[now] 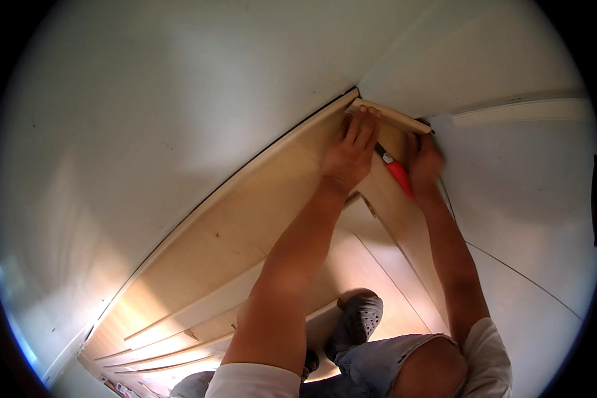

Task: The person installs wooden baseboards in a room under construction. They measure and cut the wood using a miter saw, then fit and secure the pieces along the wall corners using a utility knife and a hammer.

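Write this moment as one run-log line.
left hand: on pale wooden strip | right hand: near strip's right end | red-black tool: between hands

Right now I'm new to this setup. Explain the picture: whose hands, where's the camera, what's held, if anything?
No machine: a person's bare hands, filmed by the left of two fisheye cameras worn on their head, so straight edges bend. The left hand rests its fingers on a pale wooden strip in the far corner. The right hand, blurred, is near the strip's right end; its hold can't be made out. Between them a red-handled tool lies on the wood panel, apparently unheld.
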### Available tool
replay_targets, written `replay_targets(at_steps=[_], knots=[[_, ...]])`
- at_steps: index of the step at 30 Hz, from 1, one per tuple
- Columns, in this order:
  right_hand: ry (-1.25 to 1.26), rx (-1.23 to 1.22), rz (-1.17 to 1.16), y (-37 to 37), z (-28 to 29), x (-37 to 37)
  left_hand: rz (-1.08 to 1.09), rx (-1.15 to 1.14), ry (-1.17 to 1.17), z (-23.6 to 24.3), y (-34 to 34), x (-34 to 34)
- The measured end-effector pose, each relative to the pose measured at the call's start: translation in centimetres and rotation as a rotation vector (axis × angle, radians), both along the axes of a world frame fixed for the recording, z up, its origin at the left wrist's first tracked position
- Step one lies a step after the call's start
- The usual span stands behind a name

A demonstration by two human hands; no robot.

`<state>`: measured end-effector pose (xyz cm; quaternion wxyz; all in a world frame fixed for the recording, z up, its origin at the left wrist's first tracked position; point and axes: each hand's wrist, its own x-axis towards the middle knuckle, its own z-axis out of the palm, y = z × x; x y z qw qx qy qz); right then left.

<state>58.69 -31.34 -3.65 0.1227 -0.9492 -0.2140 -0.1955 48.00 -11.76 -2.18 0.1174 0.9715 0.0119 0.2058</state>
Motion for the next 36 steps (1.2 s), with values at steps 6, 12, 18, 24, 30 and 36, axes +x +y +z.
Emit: replay_targets(at_steps=[6,12,18,24,30,36], knots=[[0.057,0.062,0.052,0.2,0.9,-0.2,-0.012,-0.023,-0.028,-0.5,0.1,0.2],[0.086,0.114,0.042,0.6,1.3,-0.7,-0.008,-0.044,-0.005,-1.2,-0.3,0.5],[0.101,0.042,0.015,0.4,0.6,-1.0,-0.001,-0.019,0.038,-0.9,-0.1,0.3],[0.07,0.115,0.012,0.3,0.4,-1.1,0.009,-0.011,0.038,-1.2,-0.4,0.5],[0.121,0.055,-0.068,0.6,0.6,-1.1,-0.004,-0.084,0.032,-0.7,-0.5,0.5],[0.108,0.061,-0.049,-0.1,0.6,-1.2,-0.001,-0.029,-0.054,-1.6,-0.7,0.9]])
